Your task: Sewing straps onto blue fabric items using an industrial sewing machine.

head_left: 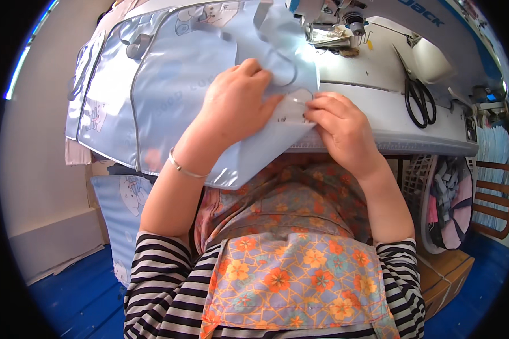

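Note:
A light blue, shiny coated fabric with cartoon prints and grey bound edges lies across the sewing table. My left hand is on top of it, fingers curled and thumb reaching toward a turned-over, paler printed part. That edge is pinched between the thumb and fingers of my right hand, just left of the white table top. A grey strap curves over the fabric beyond my left hand. The fabric's lower corner hangs over the table's front edge, above my lap.
The sewing machine stands at the back right, its lamp lit. Black-handled scissors lie right of my right hand. A white basket of fabric scraps stands below on a cardboard box. More blue printed fabric hangs at lower left.

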The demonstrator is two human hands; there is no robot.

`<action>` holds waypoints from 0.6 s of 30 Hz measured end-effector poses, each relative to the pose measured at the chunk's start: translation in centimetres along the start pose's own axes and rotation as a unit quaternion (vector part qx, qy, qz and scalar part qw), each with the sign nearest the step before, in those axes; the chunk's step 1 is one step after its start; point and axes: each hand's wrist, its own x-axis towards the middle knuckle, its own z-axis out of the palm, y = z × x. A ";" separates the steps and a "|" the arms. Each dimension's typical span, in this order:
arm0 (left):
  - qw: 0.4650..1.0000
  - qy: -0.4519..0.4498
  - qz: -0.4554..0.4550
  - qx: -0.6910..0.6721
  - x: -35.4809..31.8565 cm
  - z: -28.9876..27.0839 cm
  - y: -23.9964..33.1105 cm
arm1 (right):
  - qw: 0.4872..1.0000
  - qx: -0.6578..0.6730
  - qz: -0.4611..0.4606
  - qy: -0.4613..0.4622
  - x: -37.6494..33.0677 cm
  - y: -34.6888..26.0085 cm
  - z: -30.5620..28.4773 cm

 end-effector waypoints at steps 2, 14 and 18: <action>0.992 -0.096 -0.077 0.040 -0.7 -1.1 -0.3 | 1.000 -0.008 0.003 0.007 0.1 0.5 0.1; 0.999 -0.001 -0.034 0.019 -4.4 1.2 0.9 | 0.997 -0.066 0.022 0.024 -0.1 -0.4 0.5; 0.997 0.054 -0.034 0.052 -3.2 2.9 0.4 | 0.995 -0.086 0.029 0.029 0.2 -0.3 0.5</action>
